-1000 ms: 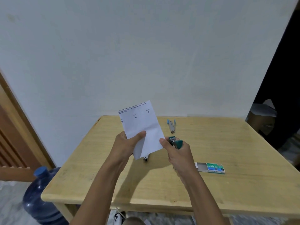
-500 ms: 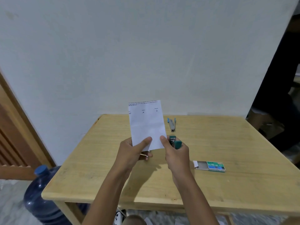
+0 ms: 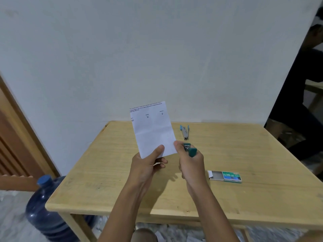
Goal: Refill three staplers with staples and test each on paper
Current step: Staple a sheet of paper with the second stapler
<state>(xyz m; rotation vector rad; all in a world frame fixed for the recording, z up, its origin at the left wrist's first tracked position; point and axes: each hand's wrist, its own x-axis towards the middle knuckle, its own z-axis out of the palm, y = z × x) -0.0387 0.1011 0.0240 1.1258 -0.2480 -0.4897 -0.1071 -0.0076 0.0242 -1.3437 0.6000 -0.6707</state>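
Observation:
My left hand (image 3: pixel 148 163) pinches the lower edge of a white printed sheet of paper (image 3: pixel 152 128), held upright above the table. My right hand (image 3: pixel 190 163) grips a teal stapler (image 3: pixel 189 150) at the paper's lower right corner, and its thumb touches the sheet there. A light blue stapler (image 3: pixel 185 131) lies further back on the wooden table (image 3: pixel 244 198). An opened green staple box (image 3: pixel 225 175) lies to the right of my right hand. A third stapler is not visible now.
A blue water jug (image 3: pixel 45 210) stands on the floor at the table's left front corner. A wooden door frame (image 3: pixel 15 130) is at the left. A person in dark clothes (image 3: pixel 300 95) sits at the far right. A white wall backs the table.
The paper has turned more upright and moved up and to the right between my hands. A small dark stapler seen below the paper a second ago is hidden now.

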